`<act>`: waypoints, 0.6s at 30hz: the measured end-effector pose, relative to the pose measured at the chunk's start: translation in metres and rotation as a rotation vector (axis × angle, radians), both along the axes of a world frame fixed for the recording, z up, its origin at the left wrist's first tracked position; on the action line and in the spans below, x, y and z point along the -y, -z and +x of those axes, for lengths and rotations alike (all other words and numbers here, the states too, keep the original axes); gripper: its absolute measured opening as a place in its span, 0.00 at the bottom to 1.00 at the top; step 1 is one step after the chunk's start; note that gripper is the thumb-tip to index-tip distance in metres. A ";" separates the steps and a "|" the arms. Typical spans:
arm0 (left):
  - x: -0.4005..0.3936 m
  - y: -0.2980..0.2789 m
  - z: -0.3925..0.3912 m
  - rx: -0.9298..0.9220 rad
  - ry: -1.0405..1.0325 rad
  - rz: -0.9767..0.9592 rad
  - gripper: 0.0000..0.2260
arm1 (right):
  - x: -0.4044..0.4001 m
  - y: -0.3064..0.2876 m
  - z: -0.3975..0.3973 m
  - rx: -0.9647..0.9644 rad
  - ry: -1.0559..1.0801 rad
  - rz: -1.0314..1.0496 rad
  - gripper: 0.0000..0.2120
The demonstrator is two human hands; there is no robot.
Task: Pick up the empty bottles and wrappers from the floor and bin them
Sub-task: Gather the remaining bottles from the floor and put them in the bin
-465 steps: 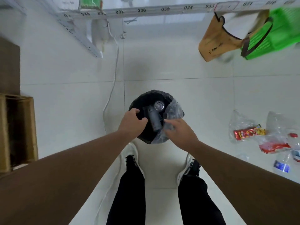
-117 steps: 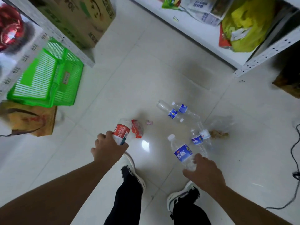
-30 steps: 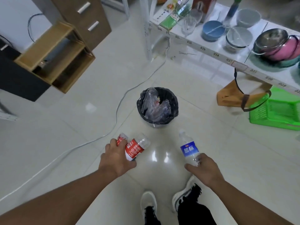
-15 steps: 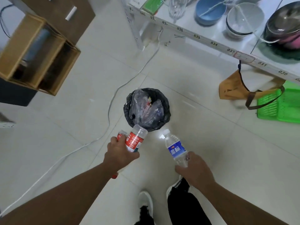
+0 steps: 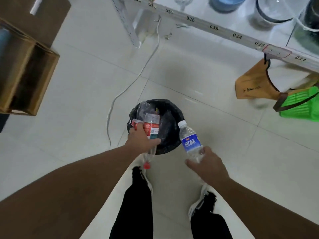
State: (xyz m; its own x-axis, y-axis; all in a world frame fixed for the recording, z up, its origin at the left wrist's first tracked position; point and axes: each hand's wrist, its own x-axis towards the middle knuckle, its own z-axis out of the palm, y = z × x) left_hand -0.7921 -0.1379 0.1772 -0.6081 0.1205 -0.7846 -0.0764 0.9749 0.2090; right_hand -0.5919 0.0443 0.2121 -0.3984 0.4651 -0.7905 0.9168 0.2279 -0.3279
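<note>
Holding the red bottle over the bin, your left hand was closed round its middle together with a scrap of red wrapper, so one release could drop both, I judge. Its long axis ran toward you and away, the red cap nearest your feet, the base over the bin's mouth. Your right hand was closed round the base of the blue bottle, which leaned cap-first toward the bin's right rim, not yet above the opening. Clear plastic already lay inside the black liner. The bin stood on the floor, just ahead of your shoes.
</note>
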 end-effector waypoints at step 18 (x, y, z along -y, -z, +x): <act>0.063 -0.013 -0.051 -0.132 0.151 0.264 0.20 | 0.038 0.004 -0.087 0.054 -0.028 0.098 0.33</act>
